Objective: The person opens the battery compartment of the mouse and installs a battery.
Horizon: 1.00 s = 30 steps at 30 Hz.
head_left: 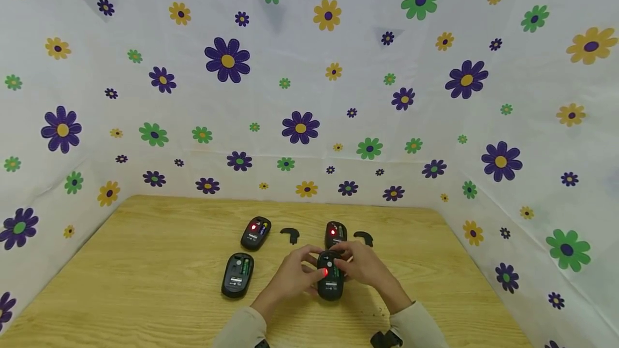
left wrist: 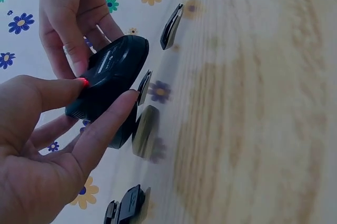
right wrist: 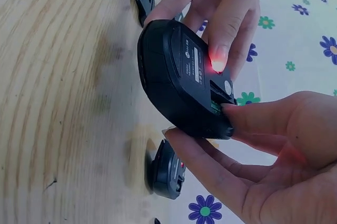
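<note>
Both hands hold a black computer mouse [head_left: 331, 288] above the table, its underside turned up. Its battery compartment is uncovered, with a green battery [right wrist: 216, 107] inside. My left hand [head_left: 294, 273] grips it from the left, and the left thumb lies over the sensor, lit red. From the other side my right hand [head_left: 364, 265] pinches the mouse, its thumb at the battery compartment and its fingers beneath. Just behind the hands another upturned mouse [head_left: 336, 234] glows red. Beside it lies a loose black battery cover [head_left: 365, 238].
To the left are two more upturned mice: a farther mouse [head_left: 256, 233] with a red light and a nearer mouse [head_left: 237, 276] with a green battery. A second black cover [head_left: 291, 234] lies behind the hands. Flower-patterned cloth [head_left: 309, 95] encloses the wooden table [head_left: 145, 283].
</note>
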Motion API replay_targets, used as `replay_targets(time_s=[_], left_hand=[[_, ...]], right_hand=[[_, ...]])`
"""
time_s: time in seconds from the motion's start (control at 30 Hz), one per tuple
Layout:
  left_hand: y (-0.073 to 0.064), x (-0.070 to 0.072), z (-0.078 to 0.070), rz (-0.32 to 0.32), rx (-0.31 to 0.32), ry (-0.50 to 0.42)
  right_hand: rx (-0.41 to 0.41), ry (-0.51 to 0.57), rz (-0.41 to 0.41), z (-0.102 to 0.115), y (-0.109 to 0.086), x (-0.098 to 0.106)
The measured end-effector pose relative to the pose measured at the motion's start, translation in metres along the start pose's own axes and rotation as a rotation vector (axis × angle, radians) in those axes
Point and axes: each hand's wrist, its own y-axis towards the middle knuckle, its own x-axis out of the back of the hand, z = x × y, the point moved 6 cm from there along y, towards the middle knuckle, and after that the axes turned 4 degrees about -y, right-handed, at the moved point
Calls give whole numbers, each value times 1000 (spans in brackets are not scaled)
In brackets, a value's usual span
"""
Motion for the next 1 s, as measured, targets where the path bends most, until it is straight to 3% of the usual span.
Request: replay_targets(time_s=[0.43, 1.0], left_hand=[[10, -6, 7, -17, 62, 25], [22, -16, 14, -42, 32, 82]], right_hand=[[-34, 11, -33, -11, 0, -2], [-75, -2, -39, -29, 7, -7]])
